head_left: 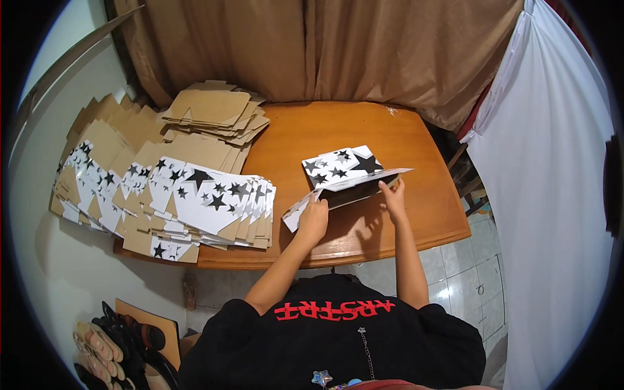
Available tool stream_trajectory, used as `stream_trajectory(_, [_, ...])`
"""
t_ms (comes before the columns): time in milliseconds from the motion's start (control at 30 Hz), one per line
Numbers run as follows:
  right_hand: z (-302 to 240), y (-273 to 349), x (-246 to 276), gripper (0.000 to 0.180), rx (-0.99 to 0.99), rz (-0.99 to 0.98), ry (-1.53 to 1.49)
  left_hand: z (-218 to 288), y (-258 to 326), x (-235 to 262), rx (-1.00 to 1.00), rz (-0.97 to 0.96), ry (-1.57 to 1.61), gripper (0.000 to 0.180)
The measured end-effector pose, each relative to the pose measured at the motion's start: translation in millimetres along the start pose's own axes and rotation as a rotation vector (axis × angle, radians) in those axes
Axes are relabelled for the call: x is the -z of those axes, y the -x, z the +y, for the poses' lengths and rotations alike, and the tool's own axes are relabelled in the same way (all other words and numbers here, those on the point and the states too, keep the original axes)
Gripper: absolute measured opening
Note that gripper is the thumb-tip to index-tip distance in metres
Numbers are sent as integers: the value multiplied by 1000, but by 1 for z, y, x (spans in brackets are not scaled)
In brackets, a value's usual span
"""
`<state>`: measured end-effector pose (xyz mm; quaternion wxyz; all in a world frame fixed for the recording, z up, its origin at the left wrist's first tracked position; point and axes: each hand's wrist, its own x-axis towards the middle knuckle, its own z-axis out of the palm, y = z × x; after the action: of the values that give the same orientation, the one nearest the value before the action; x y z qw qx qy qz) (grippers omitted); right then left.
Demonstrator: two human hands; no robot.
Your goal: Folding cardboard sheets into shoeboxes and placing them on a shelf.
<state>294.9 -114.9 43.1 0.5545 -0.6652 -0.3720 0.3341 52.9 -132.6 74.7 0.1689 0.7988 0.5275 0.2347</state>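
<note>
Soft shadows mark the table while fisheye edges blacken.

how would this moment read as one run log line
left hand: holding star-print carton | right hand: at its right side | cardboard stacks: on table, left side

- T-shirt: blk, short slv., loose fit.
- Chest print: red block lettering, single row, inverted in view.
- Chain: thin, metallic, w/ sm. star charm at end.
- Lg. star pendant: lt. blue, shiny.
- Bead: blue, rounded.
- Band: red, cut off at lower edge; type unclear.
- L hand, R hand: bare, incl. forearms.
</note>
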Motion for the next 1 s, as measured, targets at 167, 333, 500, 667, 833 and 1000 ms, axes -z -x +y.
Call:
stream_trajectory(167, [56, -27, 19, 73, 35, 95, -32, 4, -8, 3, -67, -139, -9, 25])
stream_trajectory(333, [15, -10, 23, 67, 24, 141, -271, 4, -27, 38, 157, -154, 180, 83])
stream_trajectory(500, [-14, 8, 35, 73, 157, 41, -318, -55, -55, 61, 226, -52, 121, 63])
stream_trajectory(667, [-3, 10, 41, 70, 272, -32, -236, -120, -80, 60, 175, -106, 229, 52])
stream_trajectory(833, [26, -1, 42, 64, 32, 6, -262, -152, -70, 49, 209, -161, 478, 49])
stream_trajectory(1000, [76, -24, 54, 50, 63, -10, 74, -144, -60, 49, 105, 1, 120, 44])
